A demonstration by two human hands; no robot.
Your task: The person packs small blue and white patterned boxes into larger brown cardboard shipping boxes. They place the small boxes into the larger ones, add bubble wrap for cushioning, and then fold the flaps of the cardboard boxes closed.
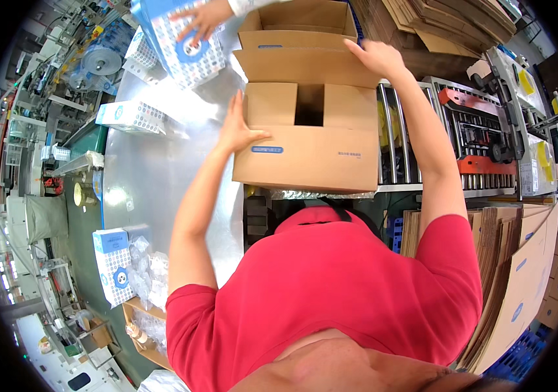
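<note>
In front of me a brown cardboard box (305, 157) stands with its two side flaps folded inward, a dark gap between them. Its far flap (298, 66) is raised. My left hand (236, 127) lies along the box's left side, fingers stretched out and thumb spread onto the near panel. At the far right corner, my right hand (380, 59) is bent around the end of the raised flap, its thumb by the edge; some of its fingers are hidden. Behind stands a second, open cardboard box (305, 19).
A co-worker's hand (204, 19) rests on blue and white cartons (191, 55) at the far left of the metal table (174, 183). Another carton (132, 116) lies near its left edge. To the right are a roller conveyor (399, 130) and stacked flat cardboard (514, 281).
</note>
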